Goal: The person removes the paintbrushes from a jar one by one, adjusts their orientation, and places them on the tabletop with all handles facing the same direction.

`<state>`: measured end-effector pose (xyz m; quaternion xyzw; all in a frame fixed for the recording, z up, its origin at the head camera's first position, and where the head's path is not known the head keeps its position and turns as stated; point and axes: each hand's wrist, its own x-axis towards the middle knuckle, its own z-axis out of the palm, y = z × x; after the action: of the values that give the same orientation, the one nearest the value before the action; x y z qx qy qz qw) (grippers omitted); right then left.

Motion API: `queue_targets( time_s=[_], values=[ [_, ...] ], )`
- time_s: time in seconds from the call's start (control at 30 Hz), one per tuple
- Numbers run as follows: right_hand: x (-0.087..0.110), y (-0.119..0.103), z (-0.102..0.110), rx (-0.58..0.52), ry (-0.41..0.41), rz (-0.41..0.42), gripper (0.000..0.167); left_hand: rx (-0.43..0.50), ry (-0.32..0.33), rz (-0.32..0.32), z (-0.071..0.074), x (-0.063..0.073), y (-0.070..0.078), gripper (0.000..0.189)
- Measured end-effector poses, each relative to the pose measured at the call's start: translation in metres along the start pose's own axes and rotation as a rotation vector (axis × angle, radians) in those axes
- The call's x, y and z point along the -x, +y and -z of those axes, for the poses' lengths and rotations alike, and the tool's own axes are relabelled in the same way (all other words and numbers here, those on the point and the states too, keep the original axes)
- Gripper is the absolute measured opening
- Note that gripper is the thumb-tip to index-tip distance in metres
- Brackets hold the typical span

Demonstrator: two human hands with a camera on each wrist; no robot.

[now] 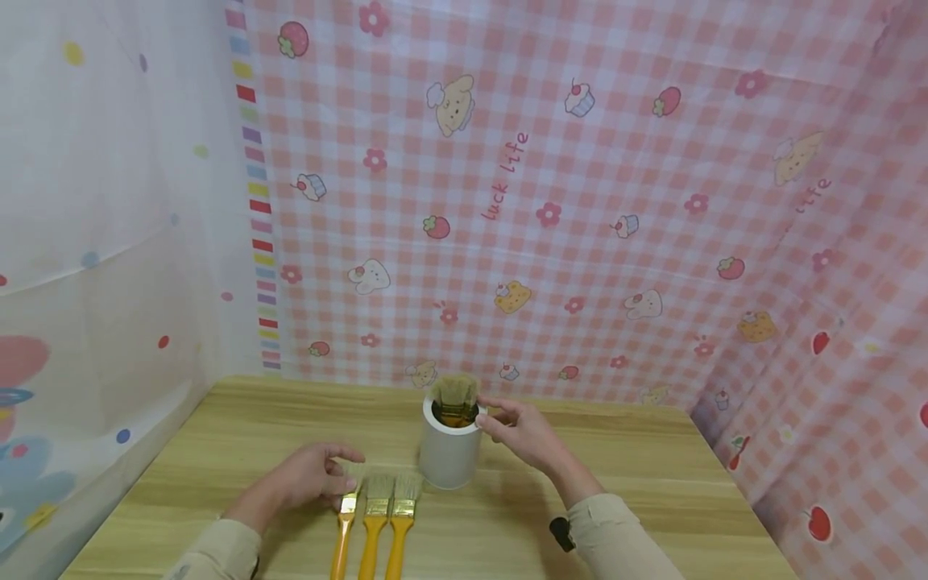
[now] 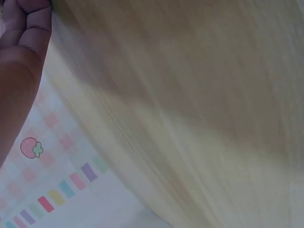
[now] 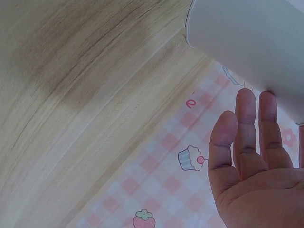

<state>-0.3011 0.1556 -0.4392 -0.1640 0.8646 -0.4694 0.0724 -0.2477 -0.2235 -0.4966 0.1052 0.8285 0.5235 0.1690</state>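
Note:
On the wooden table three paintbrushes with orange-yellow handles lie side by side, bristles away from me. My left hand point(image 1: 313, 477) is at the leftmost paintbrush point(image 1: 345, 515) and pinches it near the bristles, thumb on top. That brush looks turned partly edge-on beside the middle paintbrush point(image 1: 374, 515) and the right paintbrush point(image 1: 403, 515). A white cylindrical cup point(image 1: 448, 459) stands upright behind them, holding a paintbrush bristles-up point(image 1: 455, 391). Against the cup's right rim rests my right hand point(image 1: 524, 435); its fingers point(image 3: 246, 118) look fairly straight in the right wrist view. The left wrist view cuts off most left fingers.
The wooden tabletop point(image 1: 623, 483) reaches back to a pink checked cloth point(image 1: 551, 258) hung behind it. A white dotted cloth point(image 1: 109, 225) hangs at the left, and more checked cloth point(image 1: 855, 322) closes the right side.

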Motion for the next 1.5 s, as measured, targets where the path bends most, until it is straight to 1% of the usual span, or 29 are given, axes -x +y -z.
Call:
queue_targets(
  time_s=[0.2,0.27,0.47,0.63,0.8,0.93,1.1,1.17,1.3,1.4,1.43,1.5],
  values=[
    [0.000,0.001,0.001,0.012,0.004,0.011,0.047,-0.037,0.002,-0.032,-0.005,-0.001,0.001,0.046],
    [0.000,0.001,0.001,0.014,0.005,0.007,0.048,-0.049,0.019,-0.021,-0.007,-0.002,0.002,0.044],
    [-0.001,0.001,0.001,0.018,0.001,0.002,0.048,-0.102,0.092,0.041,-0.011,-0.002,0.006,0.038],
    [-0.001,0.001,0.001,0.023,-0.006,0.005,0.048,-0.154,0.126,0.050,-0.014,-0.003,0.008,0.033],
    [-0.001,0.000,0.001,0.024,-0.001,0.008,0.048,-0.173,0.147,0.060,-0.016,-0.005,0.007,0.030],
    [0.000,0.000,0.001,0.014,-0.001,0.009,0.048,-0.187,0.163,0.061,-0.018,-0.007,0.005,0.030],
    [-0.001,0.001,0.001,0.016,-0.001,0.009,0.048,-0.189,0.182,0.081,-0.019,-0.007,0.006,0.032],
    [-0.001,0.001,0.001,0.018,0.001,0.008,0.048,-0.183,0.184,0.085,-0.019,-0.007,0.006,0.032],
    [-0.001,0.000,0.001,0.016,0.002,0.004,0.048,-0.174,0.171,0.070,-0.018,-0.005,0.006,0.033],
    [0.000,-0.002,0.001,0.007,-0.001,-0.002,0.048,-0.169,0.166,0.063,-0.016,-0.005,0.006,0.037],
    [0.000,-0.002,0.001,0.003,-0.002,-0.002,0.048,-0.169,0.174,0.065,-0.015,-0.005,0.007,0.040],
    [0.001,-0.002,0.001,-0.002,-0.003,0.000,0.048,-0.199,0.195,0.063,-0.013,-0.007,0.010,0.044]
  ],
)
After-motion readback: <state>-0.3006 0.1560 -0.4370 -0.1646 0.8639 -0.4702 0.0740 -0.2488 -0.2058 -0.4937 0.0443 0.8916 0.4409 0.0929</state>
